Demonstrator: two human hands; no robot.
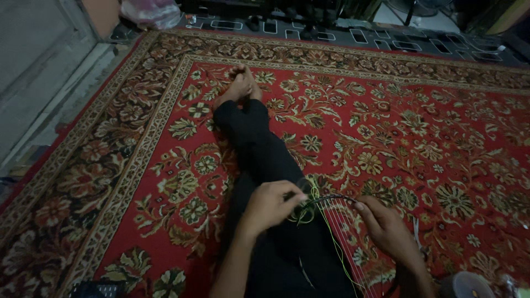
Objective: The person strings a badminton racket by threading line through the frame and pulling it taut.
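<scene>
The left hand (pixel 270 205) pinched a tangle of yellow-green thread (pixel 307 205) at the top of a dark curved frame (pixel 334 198) over the lap; the right hand (pixel 386 225) gripped its far end; several strands (pixel 345 243) already hung strung, the bundle not yet used up.

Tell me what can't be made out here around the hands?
- Left hand: its fingers cover what it pinches of the yellow-green thread.
- Right hand: the dark curved frame runs under it, and dim light hides the grip.
- Strings: cut off by the bottom edge.
- Round container: cut off at the bottom edge, contents unclear.
</scene>
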